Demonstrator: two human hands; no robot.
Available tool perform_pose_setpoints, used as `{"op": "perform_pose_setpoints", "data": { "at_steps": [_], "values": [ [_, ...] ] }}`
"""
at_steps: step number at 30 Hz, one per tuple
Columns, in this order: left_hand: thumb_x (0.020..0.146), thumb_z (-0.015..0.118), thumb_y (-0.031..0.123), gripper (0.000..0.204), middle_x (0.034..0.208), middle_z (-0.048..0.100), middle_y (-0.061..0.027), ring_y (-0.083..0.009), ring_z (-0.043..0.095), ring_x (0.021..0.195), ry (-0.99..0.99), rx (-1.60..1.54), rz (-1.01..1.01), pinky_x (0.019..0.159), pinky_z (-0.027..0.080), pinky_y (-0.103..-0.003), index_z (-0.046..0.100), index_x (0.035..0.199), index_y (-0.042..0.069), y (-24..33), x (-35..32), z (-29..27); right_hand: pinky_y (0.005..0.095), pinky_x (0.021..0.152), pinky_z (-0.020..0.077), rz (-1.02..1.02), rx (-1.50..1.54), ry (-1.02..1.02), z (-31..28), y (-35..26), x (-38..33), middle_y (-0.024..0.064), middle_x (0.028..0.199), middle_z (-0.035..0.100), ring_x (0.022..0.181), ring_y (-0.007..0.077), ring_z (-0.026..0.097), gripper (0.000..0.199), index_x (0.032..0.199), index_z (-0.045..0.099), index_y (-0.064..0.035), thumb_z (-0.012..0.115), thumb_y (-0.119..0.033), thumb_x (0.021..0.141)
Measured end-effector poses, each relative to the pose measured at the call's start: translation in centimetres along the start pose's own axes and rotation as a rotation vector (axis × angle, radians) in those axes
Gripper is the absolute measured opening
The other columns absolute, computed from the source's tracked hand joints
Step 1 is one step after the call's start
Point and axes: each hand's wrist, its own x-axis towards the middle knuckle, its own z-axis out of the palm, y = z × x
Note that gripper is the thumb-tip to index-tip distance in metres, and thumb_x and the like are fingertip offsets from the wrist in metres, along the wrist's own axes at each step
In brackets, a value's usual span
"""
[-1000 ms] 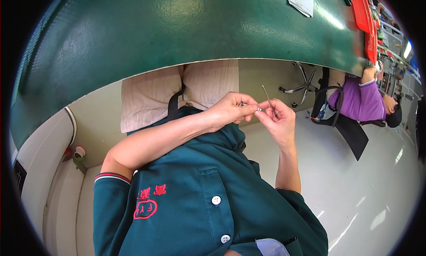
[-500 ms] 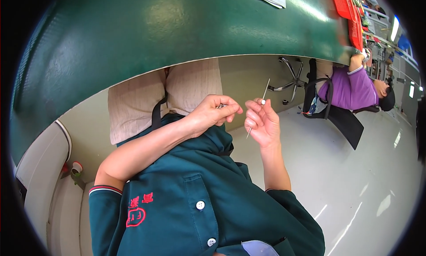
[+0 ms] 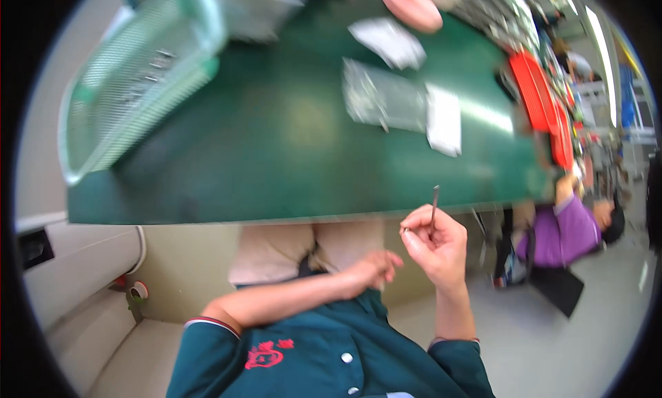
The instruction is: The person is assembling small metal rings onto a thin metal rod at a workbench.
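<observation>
Right hand (image 3: 433,245) pinches a thin metal pin (image 3: 434,202) just below the near edge of the green table (image 3: 276,150).

The pin rises from the pinching thumb and fingers, its long axis pointing toward about one o'clock, free tip uppermost against the table edge. The left hand (image 3: 372,268) hangs at roughly eight o'clock from the right, near but apart, fingers loosely curled and apparently empty, though whether it holds anything small I cannot tell. A pale green mesh basket (image 3: 131,74) sits at the table's far corner, about ten o'clock.

Factory assembly floor: long green workbench (image 3: 276,157) w/ parts tray (image 3: 131,81), red bins (image 3: 534,88), seated co-worker (image 3: 572,229).
</observation>
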Motion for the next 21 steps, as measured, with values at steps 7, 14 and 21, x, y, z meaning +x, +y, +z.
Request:
{"op": "perform_pose_setpoints", "data": {
  "at_steps": [7,14,21],
  "values": [
    [0.090,0.042,0.029,0.021,0.063,0.049,0.0021,-0.0037,0.032,0.045,-0.091,-0.038,0.148,0.042,0.024,-0.019,0.044,0.094,0.009,-1.2,-0.2,0.0,0.0230,0.041,0.0323,-0.671,-0.283,-0.150,10.4,-11.8,11.1,0.0046,0.066,0.055,0.046,0.0107,0.045,0.009,0.075,0.057,-0.0025,0.061,-0.002,0.067],
    [0.089,0.046,0.025,0.022,0.066,0.049,0.0025,-0.0032,0.032,0.049,-0.043,0.059,0.209,0.045,0.023,-0.017,0.055,0.092,0.005,1.5,-1.7,-0.3,0.0374,0.052,0.0433,-0.847,-0.601,-0.109,19.6,-12.3,19.2,0.0142,0.064,0.058,0.059,0.0302,0.057,0.017,0.073,0.059,-0.0023,0.060,-0.020,0.072],
    [0.087,0.049,0.020,0.020,0.074,0.057,-0.0007,-0.0036,0.033,0.048,-0.130,-0.082,0.266,0.043,0.026,-0.019,0.053,0.097,0.004,2.1,-0.7,-0.7,0.0273,0.041,0.0356,-0.574,-0.483,-0.126,10.7,-9.9,12.0,0.0084,0.048,0.048,0.041,0.0172,0.047,0.008,0.082,0.059,-0.0030,0.059,-0.009,0.076]
  ]
}}
